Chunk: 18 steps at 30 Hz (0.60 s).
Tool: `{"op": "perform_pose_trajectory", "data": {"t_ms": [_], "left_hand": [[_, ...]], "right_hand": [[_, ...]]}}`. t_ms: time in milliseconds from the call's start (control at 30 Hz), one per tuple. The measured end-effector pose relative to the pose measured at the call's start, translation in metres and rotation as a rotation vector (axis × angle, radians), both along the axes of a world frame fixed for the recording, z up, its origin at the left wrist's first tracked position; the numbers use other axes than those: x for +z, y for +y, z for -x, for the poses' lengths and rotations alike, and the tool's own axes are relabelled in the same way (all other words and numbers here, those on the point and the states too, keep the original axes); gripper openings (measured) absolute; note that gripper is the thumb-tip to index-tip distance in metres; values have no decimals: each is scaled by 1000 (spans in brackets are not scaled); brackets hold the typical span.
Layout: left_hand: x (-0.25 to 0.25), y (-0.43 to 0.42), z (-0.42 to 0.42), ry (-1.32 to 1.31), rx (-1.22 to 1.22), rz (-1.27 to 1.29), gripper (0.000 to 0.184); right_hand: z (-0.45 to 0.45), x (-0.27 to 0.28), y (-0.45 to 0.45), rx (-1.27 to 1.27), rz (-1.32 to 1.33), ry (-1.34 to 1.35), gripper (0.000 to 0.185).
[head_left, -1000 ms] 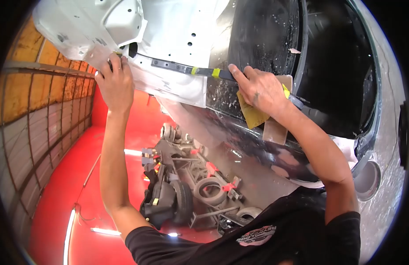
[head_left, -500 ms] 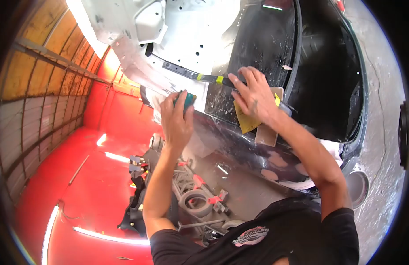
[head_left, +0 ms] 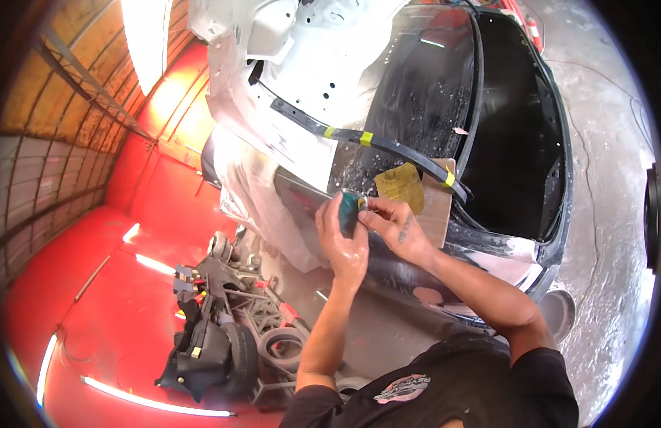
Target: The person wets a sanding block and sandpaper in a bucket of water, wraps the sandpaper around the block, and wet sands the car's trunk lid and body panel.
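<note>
My left hand (head_left: 342,242) is closed around a teal sanding block (head_left: 350,211), fingers along one side and thumb on the other. Against the block's right end, my right hand (head_left: 400,227) pinches a small yellowish edge of what looks like sandpaper (head_left: 362,205). Both hands are over the side of a dark car body (head_left: 387,267). Just beyond my right hand lies a loose yellow sandpaper sheet (head_left: 400,187), partly on a brown cardboard-like piece (head_left: 437,214). A black trim strip (head_left: 395,148) with yellow tape tabs crosses the panel above them.
Masking plastic (head_left: 273,214) hangs over the car's left part. A white bare body shell section (head_left: 309,57) rises at the top. On the floor at lower left are dusty car parts (head_left: 209,342) and a lit tube light (head_left: 155,399). A dark window (head_left: 516,128) is to the right.
My right hand has left the trim strip and yellow sheet and come to the block. My left hand has brought the block right and down, so both hands now meet. The view has shifted.
</note>
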<state>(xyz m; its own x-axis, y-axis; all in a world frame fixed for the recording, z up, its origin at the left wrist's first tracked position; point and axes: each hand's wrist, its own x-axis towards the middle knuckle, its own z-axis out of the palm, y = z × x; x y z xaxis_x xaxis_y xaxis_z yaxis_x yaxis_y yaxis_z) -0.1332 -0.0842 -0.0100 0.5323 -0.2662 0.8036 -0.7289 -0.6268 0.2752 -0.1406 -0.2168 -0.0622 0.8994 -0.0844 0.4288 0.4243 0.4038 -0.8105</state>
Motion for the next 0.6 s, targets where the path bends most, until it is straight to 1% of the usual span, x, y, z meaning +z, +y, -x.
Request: {"op": "perform_pose_trajectory", "data": {"t_ms": [67, 100, 133, 200, 233, 333, 367, 467, 533, 600], "left_hand": [[-10, 2, 6, 40, -30, -64, 65], [-13, 5, 9, 54, -70, -58, 66], [-16, 10, 11, 70, -110, -51, 66], [-23, 24, 7, 288, -214, 246, 65], [-25, 31, 4, 398, -266, 394, 64], [-18, 63, -15, 545, -309, 537, 64], [-18, 71, -24, 558, -330, 609, 69], [-11, 86, -40, 619, -479, 685, 75], [-5, 97, -48, 757, -602, 686, 82], [-4, 107, -55, 905, -759, 722, 85]], "right_hand": [[0, 2, 6, -96, 81, 26, 27], [-1, 2, 6, -122, 116, 49, 25], [-4, 2, 7, -128, 85, 57, 24], [-12, 0, 13, -140, 22, 74, 24], [-21, -6, 15, -135, 40, 63, 24], [-34, -7, 25, -90, 80, -10, 26], [-36, -6, 30, -56, 88, 1, 26], [-44, 0, 46, 29, 74, 5, 27], [-50, 4, 55, 72, 21, -33, 26], [-49, 6, 63, 153, -64, 30, 27]]}}
